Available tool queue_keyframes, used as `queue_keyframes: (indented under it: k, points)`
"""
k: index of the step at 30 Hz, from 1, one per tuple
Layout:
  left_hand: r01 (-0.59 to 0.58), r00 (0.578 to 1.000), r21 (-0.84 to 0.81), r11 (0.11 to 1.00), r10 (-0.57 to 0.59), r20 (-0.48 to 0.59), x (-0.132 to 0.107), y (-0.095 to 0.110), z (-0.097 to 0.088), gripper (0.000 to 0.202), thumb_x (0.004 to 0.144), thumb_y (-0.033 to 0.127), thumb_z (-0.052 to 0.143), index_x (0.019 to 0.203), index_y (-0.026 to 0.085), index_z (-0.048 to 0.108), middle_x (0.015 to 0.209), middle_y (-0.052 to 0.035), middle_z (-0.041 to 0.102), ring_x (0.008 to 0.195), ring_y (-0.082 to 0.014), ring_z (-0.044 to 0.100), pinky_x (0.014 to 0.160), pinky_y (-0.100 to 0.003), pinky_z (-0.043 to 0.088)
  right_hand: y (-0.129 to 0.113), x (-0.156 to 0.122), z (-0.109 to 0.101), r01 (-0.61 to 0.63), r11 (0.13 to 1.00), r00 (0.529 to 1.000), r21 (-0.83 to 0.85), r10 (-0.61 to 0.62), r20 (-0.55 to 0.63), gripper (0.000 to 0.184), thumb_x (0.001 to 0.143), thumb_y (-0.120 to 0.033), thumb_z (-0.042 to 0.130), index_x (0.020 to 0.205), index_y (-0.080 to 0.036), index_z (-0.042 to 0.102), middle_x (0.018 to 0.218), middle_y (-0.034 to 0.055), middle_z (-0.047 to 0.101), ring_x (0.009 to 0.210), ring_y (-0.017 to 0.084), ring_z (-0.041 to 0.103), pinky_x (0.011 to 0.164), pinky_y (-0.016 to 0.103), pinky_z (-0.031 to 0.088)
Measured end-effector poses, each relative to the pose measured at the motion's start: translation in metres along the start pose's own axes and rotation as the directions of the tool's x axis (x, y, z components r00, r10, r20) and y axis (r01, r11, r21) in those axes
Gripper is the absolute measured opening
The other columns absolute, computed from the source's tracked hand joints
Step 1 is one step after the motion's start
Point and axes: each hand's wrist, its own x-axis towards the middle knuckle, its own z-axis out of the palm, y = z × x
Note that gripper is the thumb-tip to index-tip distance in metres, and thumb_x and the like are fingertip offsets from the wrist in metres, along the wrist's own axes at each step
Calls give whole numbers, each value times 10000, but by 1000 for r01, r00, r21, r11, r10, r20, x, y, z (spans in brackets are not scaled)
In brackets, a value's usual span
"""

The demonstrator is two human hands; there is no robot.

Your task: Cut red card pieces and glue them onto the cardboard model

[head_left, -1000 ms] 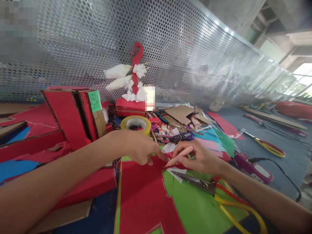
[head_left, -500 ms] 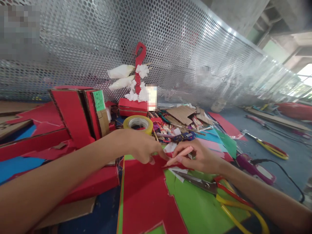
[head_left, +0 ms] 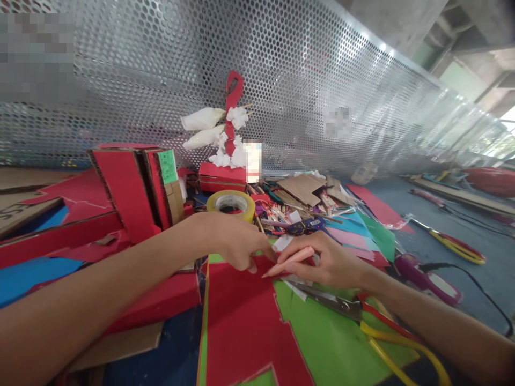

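A slim pink pen (head_left: 293,261) is gripped in my right hand (head_left: 332,262), its tip resting on a red sheet (head_left: 241,316) with a stepped, cut edge. Just left of the tip, my left hand (head_left: 237,244) presses on the same sheet, index finger stretched and thumb apart, the other fingers curled. Under the red sheet lies a light green sheet (head_left: 333,338). Below my right hand, scissors (head_left: 341,305) with red and yellow handles lie on the green sheet, blades pointing toward the pen.
A roll of yellow tape (head_left: 250,206) sits behind my left hand. Red-covered cardboard pieces (head_left: 120,193) stand at left. A heap of scraps, a dark blue glue gun (head_left: 308,226), a purple tool with a cord (head_left: 426,279) and more scissors (head_left: 454,244) lie beyond. A perforated metal panel (head_left: 281,80) closes the back.
The pen tip has moved left across the red sheet, and the pen lies at a lower slant. My left hand stays pressed in place. The whole view has shifted slightly.
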Motion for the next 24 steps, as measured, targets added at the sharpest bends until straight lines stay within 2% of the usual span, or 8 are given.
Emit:
queue_keyframes:
  k: [2,8,15,21,24]
  points:
    - [13,1000,3,1000,-13,-18,-1,1,0,400,803,218,642,1184,296,735,808,-18,755,632,-195,623,483,-258,349,-1,1,2,19,1000,1000,12,-19,3,183,922,-331,677,987,-205,792,921,36,780,750,142,664,639,235,480]
    - [-28,999,-15,1000,27,-19,0,-2,2,405,803,211,647,1187,302,735,893,-25,774,719,-205,667,500,-256,361,3,0,0,-16,999,1000,-31,16,0,164,896,-236,677,1007,-208,794,903,27,781,719,140,660,589,226,463]
    - [-26,999,20,999,27,-29,1,-3,3,327,785,211,646,1085,291,749,734,-1,714,561,-175,570,446,-259,322,-7,5,3,59,998,998,-21,-58,27,192,935,-347,669,1024,-248,808,936,20,791,777,145,690,672,239,492]
    - [-35,999,12,999,35,-13,1,-2,1,378,818,236,666,1187,289,727,871,-24,760,676,-200,638,502,-269,371,-2,2,2,31,999,999,-20,-31,22,208,949,-325,644,1044,-239,809,890,22,781,657,117,631,540,218,423]
    - [-33,999,6,999,33,-21,1,-1,1,364,803,215,671,1155,279,737,847,-21,757,659,-193,632,493,-260,368,-6,4,4,54,998,998,-29,-54,29,219,948,-348,650,1056,-240,807,922,31,786,733,138,670,617,232,469]
